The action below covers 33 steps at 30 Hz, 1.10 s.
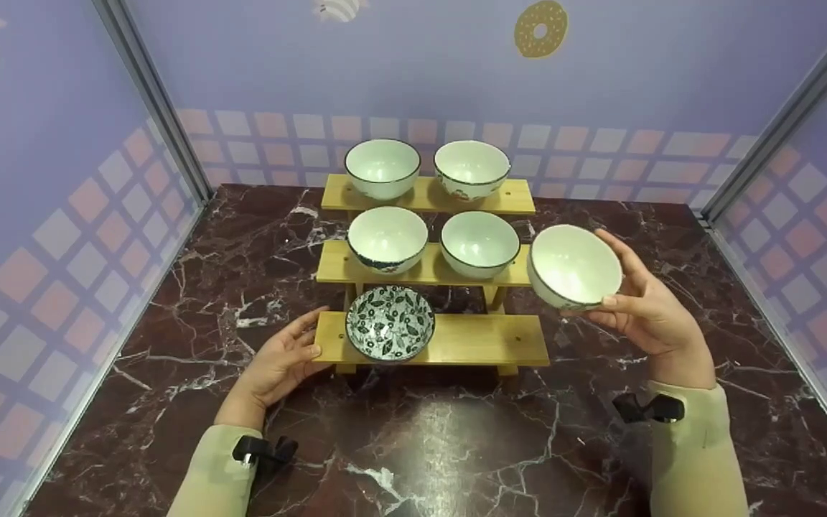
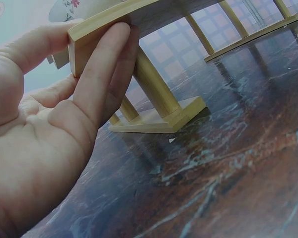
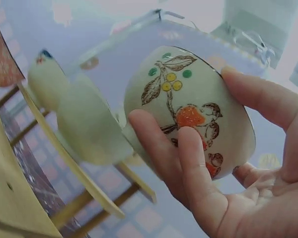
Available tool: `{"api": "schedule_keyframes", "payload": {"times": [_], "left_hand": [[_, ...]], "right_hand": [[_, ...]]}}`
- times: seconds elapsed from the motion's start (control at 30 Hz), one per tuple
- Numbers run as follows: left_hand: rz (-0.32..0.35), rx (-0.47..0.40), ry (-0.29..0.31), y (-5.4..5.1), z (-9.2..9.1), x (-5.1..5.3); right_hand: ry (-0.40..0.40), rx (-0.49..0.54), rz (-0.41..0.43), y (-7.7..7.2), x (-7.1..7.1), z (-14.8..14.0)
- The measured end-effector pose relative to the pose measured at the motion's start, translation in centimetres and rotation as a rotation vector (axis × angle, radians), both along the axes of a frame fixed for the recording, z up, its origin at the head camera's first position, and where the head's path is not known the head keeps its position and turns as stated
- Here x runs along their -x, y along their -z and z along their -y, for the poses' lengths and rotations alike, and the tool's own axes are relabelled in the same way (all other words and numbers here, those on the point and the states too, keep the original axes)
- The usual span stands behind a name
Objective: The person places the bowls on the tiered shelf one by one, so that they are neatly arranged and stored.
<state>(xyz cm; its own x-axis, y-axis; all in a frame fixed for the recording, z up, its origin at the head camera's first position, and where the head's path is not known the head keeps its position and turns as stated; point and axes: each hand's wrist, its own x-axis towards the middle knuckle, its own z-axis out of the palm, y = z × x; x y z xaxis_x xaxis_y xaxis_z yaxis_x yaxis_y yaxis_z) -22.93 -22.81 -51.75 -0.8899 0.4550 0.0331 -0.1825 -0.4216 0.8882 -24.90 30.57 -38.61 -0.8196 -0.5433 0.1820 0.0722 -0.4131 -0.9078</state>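
My right hand [image 1: 654, 312] holds a white bowl [image 1: 575, 264] by its side, thumb at the rim and fingers under it, just right of the middle shelf. Orange fruit, brown leaves and yellow dots decorate the outside of this bowl [image 3: 186, 114] in the right wrist view. At the left end of the wooden three-step rack [image 1: 485, 341], my left hand [image 1: 281, 362] grips the lowest board, thumb above and fingers beneath [image 2: 102, 74]. On that board, to the left, sits a bowl with a black leaf pattern [image 1: 390, 323].
Two bowls stand on the middle step, a white one [image 1: 388, 237] and a pale green one [image 1: 480, 244]. The top step carries another pale green bowl [image 1: 382, 166] and a white bowl [image 1: 472, 166]. Purple panels [image 1: 421, 72] enclose the dark marble-patterned tabletop [image 1: 449, 445].
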Motion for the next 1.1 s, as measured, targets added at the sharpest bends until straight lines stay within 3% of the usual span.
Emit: {"api": "schedule_keyframes", "payload": {"times": [0.3, 0.67, 0.9, 1.1], "left_hand": [[-0.001, -0.016, 0.004, 0.0, 0.0, 0.0], [0.0, -0.014, 0.007, 0.0, 0.0, 0.0], [0.006, -0.012, 0.003, -0.1, -0.1, 0.0], [0.01, -0.001, -0.007, -0.1, -0.1, 0.0]], "right_hand": [[-0.083, -0.085, -0.008, 0.4, -0.1, 2.4], [-0.218, -0.143, -0.019, 2.1, 0.3, 5.0], [-0.244, -0.181, -0.021, 3.6, 0.8, 6.2], [-0.278, -0.212, 0.031, 4.5, 1.2, 6.9]]}}
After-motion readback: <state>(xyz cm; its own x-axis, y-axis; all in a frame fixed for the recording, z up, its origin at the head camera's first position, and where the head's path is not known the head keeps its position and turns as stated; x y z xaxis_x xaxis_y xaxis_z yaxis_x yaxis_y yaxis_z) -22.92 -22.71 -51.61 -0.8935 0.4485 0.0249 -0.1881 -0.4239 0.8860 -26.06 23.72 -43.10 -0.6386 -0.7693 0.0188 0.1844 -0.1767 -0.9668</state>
